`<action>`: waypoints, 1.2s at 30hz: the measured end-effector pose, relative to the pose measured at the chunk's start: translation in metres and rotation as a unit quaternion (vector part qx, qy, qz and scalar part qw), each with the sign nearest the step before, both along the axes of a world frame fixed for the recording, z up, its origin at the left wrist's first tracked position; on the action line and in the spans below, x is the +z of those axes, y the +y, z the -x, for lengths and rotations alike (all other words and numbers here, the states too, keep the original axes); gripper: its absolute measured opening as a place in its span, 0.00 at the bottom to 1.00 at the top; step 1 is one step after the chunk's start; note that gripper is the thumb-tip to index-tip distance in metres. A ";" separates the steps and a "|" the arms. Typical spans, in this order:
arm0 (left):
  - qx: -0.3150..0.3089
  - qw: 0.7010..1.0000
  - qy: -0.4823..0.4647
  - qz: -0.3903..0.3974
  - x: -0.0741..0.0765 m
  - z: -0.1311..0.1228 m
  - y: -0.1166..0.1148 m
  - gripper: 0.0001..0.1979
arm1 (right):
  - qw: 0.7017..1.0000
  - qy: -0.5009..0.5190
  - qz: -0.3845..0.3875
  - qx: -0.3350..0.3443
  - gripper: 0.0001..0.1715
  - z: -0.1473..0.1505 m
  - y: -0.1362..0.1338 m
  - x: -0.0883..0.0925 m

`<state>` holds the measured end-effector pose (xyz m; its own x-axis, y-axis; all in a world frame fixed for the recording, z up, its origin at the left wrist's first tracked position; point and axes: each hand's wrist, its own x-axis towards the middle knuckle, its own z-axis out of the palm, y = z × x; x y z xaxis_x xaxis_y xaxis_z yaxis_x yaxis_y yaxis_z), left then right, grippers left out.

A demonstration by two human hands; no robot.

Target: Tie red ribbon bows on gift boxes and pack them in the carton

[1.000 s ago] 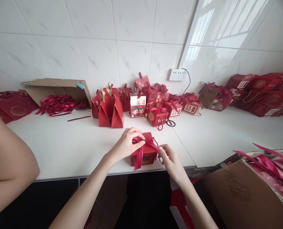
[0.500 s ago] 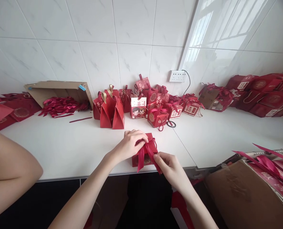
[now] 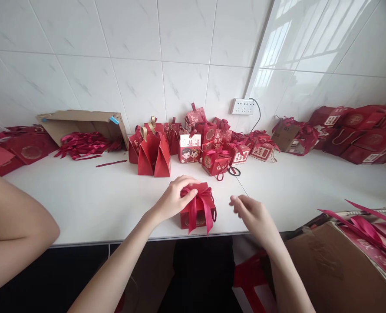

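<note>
Seen in the head view: near the front edge of a white tabletop (image 3: 121,204), a small red cardboard box (image 3: 186,221) with a dark red cord handle (image 3: 215,214) at its right side. Tied on top, a crimson satin ribbon bow (image 3: 208,213), two tails draped down the front face. Laid over the left part of the box's top, the left hand (image 3: 174,198), fingers bent, thumb on the bow; whether pinching the ribbon or only pressing it, impossible to tell. To the right of the box, well apart from it and above the tabletop, the right hand (image 3: 254,213), loosely closed, nothing visible in its grasp.

Beyond the box, upright red paper bags with gold loops (image 3: 147,161), a white-and-red carton with two cartoon figures (image 3: 190,153) and a ribboned red box (image 3: 215,165) beside a black ring-shaped band (image 3: 234,171). Farther left, a heap of crimson ribbons (image 3: 82,145) in and before a tipped brown cardboard carton (image 3: 82,115). At the left edge, another person's bent arm (image 3: 20,226). At lower right, a large brown cardboard box (image 3: 342,265).
</note>
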<state>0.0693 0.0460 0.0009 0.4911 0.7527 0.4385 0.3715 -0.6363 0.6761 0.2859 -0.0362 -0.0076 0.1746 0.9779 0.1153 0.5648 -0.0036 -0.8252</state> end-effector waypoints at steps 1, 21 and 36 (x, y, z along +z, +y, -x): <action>0.037 0.999 -0.029 0.005 -0.001 0.002 -0.001 0.11 | 0.999 0.002 -0.031 -0.009 0.27 -0.003 0.008 0.000; 0.144 0.957 -0.073 0.241 -0.006 0.009 -0.019 0.17 | 0.954 -0.049 -0.235 0.179 0.11 0.015 0.040 -0.001; 0.178 0.950 -0.111 0.229 -0.020 0.007 -0.020 0.14 | 0.936 0.335 -0.068 0.082 0.23 0.037 0.051 -0.014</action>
<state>0.0625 0.0261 -0.0193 0.1026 0.9908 0.0879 0.3239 -0.1168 0.9389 0.2488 0.0147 -0.0214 0.1022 0.9819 0.1592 -0.0966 0.1691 -0.9809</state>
